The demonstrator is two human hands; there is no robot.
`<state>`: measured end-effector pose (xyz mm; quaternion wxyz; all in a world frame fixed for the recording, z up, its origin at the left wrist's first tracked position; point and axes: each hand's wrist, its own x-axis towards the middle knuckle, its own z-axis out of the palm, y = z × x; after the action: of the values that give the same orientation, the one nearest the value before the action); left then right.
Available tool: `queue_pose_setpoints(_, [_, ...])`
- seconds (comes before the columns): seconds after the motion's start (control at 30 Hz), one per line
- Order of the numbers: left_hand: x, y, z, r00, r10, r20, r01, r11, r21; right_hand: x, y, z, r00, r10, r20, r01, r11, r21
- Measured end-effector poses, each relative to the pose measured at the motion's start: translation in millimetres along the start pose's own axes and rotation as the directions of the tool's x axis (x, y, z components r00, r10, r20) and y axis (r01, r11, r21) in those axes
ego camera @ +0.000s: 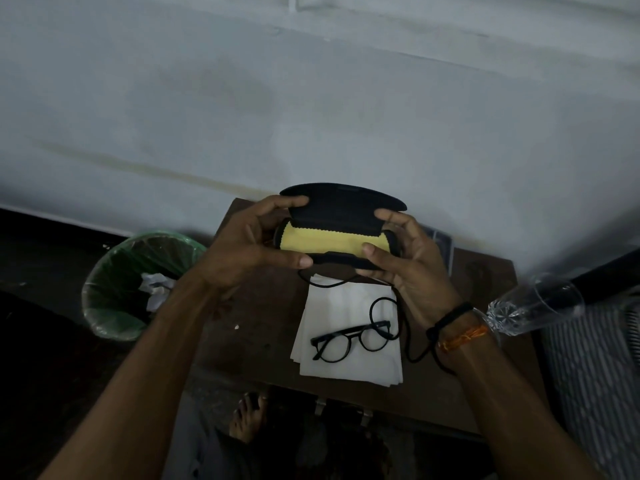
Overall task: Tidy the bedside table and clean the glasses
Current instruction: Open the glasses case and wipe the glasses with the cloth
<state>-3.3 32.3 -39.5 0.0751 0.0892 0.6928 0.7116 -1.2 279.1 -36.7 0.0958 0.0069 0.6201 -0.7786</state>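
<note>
I hold a black glasses case (pixel 341 202) above the brown bedside table (pixel 263 327), its lid swung up. A yellow cleaning cloth (pixel 327 242) lies inside the case. My left hand (pixel 252 247) grips the case's left end, and my right hand (pixel 412 261) grips the right end. A thin black cord (pixel 407 341) hangs from the case down to the table. Black round-framed glasses (pixel 349 341) rest folded open on a stack of white tissues (pixel 349 327) below the case.
A green-lined waste bin (pixel 114 271) with crumpled paper stands left of the table. A clear drinking glass (pixel 533 306) stands at the table's right edge beside a patterned bed cover (pixel 595 375). A clear box (pixel 441 244) sits behind my right hand. A bare foot (pixel 247 417) shows below the table.
</note>
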Motion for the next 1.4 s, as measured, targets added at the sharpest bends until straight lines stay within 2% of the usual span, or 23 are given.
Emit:
queue_pose_setpoints(0.07, [1,-2,0,1.000,-0.016,-0.010,0.016,1.000,-0.003,-1,-1,-1,0.997,0.023,-0.067,-0.024,1.000,-0.017])
queue_pose_setpoints(0.13, [2,-5,-2,0.999,-0.016,-0.033,0.017,1.000,0.019,-3,-1,-5,0.969,0.047,-0.243,-0.070,0.994,-0.089])
queue_pose_setpoints(0.2, [3,-6,-5,0.997,-0.012,-0.072,0.014,1.000,0.024,-7,1,-10,0.897,-0.041,-0.441,-0.075,0.967,-0.242])
queue_pose_setpoints(0.23, [3,-6,-6,0.996,-0.010,-0.089,0.012,1.000,0.026,-10,2,-14,0.873,-0.145,-0.465,-0.054,0.920,-0.389])
queue_pose_setpoints(0.27, [3,-7,-7,0.995,-0.009,-0.100,0.012,1.000,0.029,-14,3,-20,0.881,-0.260,-0.396,-0.017,0.818,-0.575])
queue_pose_setpoints(0.3, [4,-7,-7,0.994,-0.013,-0.105,0.016,0.999,0.031,-19,4,-23,0.917,-0.322,-0.235,0.047,0.673,-0.738])
queue_pose_setpoints(0.33, [5,-8,-8,0.994,-0.019,-0.109,0.022,0.999,0.033,-24,6,-22,0.956,-0.290,-0.039,0.128,0.535,-0.835])
queue_pose_setpoints(0.37, [5,-9,-8,0.993,-0.025,-0.114,0.030,0.999,0.039,-28,10,-20,0.976,-0.182,0.123,0.193,0.444,-0.875])
queue_pose_setpoints(0.43, [6,-11,-7,0.992,-0.033,-0.124,0.041,0.997,0.067,-31,22,-16,0.952,0.046,0.302,0.273,0.315,-0.909])
queue_pose_setpoints(0.53, [6,-12,-7,0.992,-0.034,-0.121,0.047,0.993,0.106,-30,42,-12,0.924,0.200,0.326,0.311,0.104,-0.945])
queue_pose_setpoints(0.67, [6,-12,-10,0.990,-0.019,-0.140,0.037,0.992,0.124,-28,52,-9,0.914,0.261,0.309,0.316,0.017,-0.949])
queue_pose_setpoints(0.77, [6,-13,-12,0.990,-0.014,-0.140,0.032,0.991,0.126,-27,56,-9,0.931,0.243,0.273,0.275,0.025,-0.961])
queue_pose_setpoints(0.87, [6,-13,-12,0.992,-0.001,-0.127,0.020,0.988,0.150,-24,51,-8,0.946,0.202,0.252,0.237,0.093,-0.967])
queue_pose_setpoints(0.97, [7,-15,-11,0.992,-0.005,-0.126,0.023,0.989,0.147,-24,34,-4,0.963,0.100,0.250,0.215,0.275,-0.937])
queue_pose_setpoints(1.1, [7,-18,-10,0.995,-0.008,-0.104,0.025,0.985,0.168,-21,11,-1,0.981,0.042,0.189,0.139,0.527,-0.838])
queue_pose_setpoints(1.2, [7,-18,-9,0.995,-0.007,-0.095,0.024,0.984,0.176,-19,3,2,0.989,-0.041,0.144,0.126,0.746,-0.654])
queue_pose_setpoints(1.27, [7,-17,-9,0.996,-0.007,-0.088,0.022,0.986,0.166,-18,-1,4,0.990,-0.114,0.088,0.143,0.838,-0.527])
queue_pose_setpoints(1.33, [6,-16,-10,0.997,-0.004,-0.071,0.016,0.985,0.173,-16,-2,8,0.968,-0.250,0.011,0.222,0.835,-0.503])
queue_pose_setpoints(1.4, [5,-14,-9,0.999,-0.002,-0.046,0.010,0.985,0.173,-11,1,12,0.907,-0.418,-0.049,0.301,0.726,-0.618])
